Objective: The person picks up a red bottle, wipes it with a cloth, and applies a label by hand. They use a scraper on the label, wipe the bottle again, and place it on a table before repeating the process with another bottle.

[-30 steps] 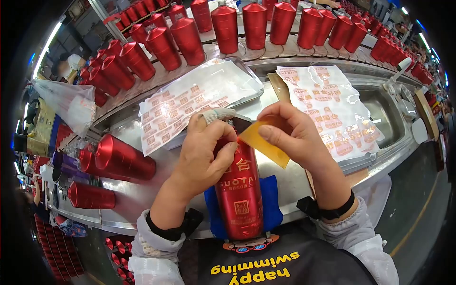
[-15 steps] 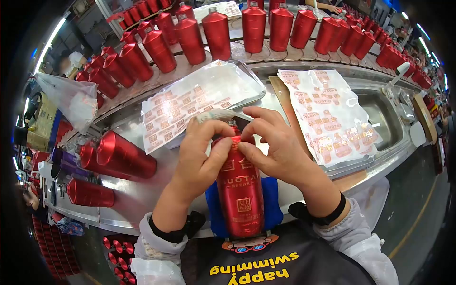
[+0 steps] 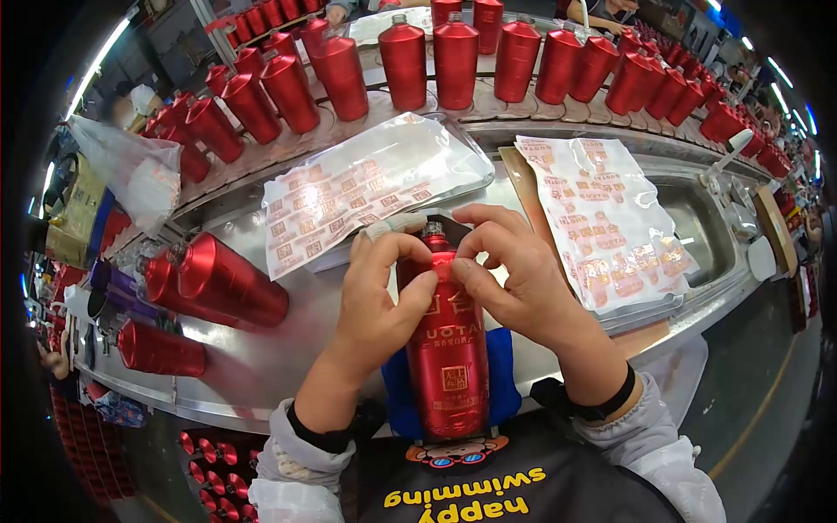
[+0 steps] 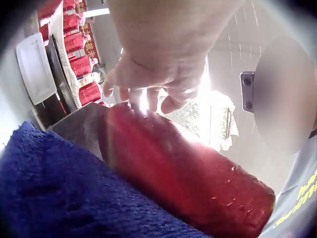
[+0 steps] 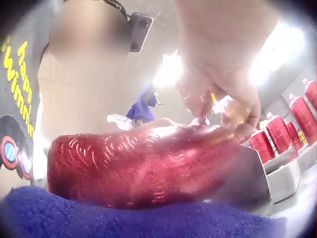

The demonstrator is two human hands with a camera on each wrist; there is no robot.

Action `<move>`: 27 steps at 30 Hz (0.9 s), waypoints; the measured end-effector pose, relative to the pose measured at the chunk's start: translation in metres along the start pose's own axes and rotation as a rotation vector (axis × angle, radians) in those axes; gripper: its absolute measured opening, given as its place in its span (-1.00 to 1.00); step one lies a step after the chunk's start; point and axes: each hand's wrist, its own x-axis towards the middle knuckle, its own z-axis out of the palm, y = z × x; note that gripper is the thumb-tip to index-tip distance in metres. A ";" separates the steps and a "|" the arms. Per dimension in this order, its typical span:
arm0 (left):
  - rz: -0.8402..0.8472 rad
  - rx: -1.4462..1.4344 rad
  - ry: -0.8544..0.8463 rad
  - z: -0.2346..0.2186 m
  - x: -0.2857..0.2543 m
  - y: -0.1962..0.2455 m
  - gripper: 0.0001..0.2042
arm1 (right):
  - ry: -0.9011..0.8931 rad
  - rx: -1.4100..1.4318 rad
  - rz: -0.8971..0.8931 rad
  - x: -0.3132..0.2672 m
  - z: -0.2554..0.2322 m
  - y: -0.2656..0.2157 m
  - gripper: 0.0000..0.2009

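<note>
A glossy red bottle (image 3: 449,375) with gold GUOTAI lettering lies in front of me, its bare neck pointing away, on a blue towel (image 3: 503,366). My left hand (image 3: 377,296), a whitish covering on one finger, holds the bottle's shoulder with curled forefinger and thumb. Opposite it, my right hand (image 3: 532,283) has its thumb and bent forefinger at the same shoulder, the tips of both hands close together below the neck. In the right wrist view a small yellow piece (image 5: 214,96) shows among the right fingers. A grey support (image 5: 255,171) stands under the shoulder end.
Printed decal sheets lie on trays, one sheet (image 3: 349,196) at left and another sheet (image 3: 597,222) at right. Behind them, several red bottles (image 3: 405,70) stand on a curved conveyor. Two bottles (image 3: 234,283) lean at left near a lying bottle (image 3: 161,349). A sink (image 3: 711,231) is at right.
The yellow film my right hand held a second ago is out of sight in the head view. That hand has moved in to the bottle's shoulder. Conveyor bottles have shifted.
</note>
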 end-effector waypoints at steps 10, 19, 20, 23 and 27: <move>0.028 0.053 -0.019 0.002 0.002 0.006 -0.90 | -0.041 0.015 0.009 -0.004 -0.002 -0.005 -0.85; -0.012 0.030 0.012 0.005 0.000 0.002 -0.89 | 0.013 -0.008 0.041 -0.003 0.005 0.001 -0.86; -0.023 0.027 0.012 0.006 0.000 0.002 -0.89 | 0.005 -0.028 0.058 -0.003 0.005 0.001 -0.87; -0.085 0.027 -0.007 0.006 0.000 0.003 -0.89 | -0.013 -0.067 0.098 -0.003 0.004 0.001 -0.89; -0.191 0.005 -0.055 0.003 -0.001 0.003 -0.91 | -0.008 -0.056 0.109 -0.002 0.006 0.004 -0.88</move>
